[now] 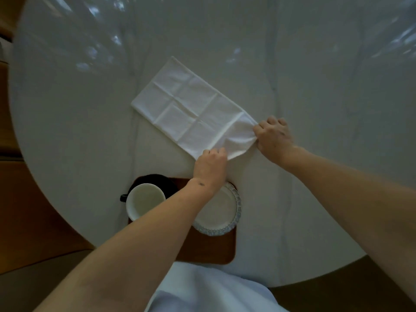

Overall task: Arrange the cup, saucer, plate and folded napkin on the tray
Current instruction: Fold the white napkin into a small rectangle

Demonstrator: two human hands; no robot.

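Note:
A white cloth napkin [189,106] lies folded into a long creased rectangle on the round table, running from upper left to lower right. My left hand [210,167] pinches its near right corner. My right hand [273,137] grips the far right corner, and the cloth between them is lifted and bunched. A brown wooden tray [213,248] sits at the table's near edge. On its left stands a white cup [144,200] with a dark handle, on a black saucer [157,180]. On its right lies a pale plate [221,213] with a ribbed rim, partly hidden by my left forearm.
The round table [74,113] has a white cloth under glossy clear plastic. Wooden floor shows at left and lower right. My white garment [202,289] hangs against the table's near edge, below the tray.

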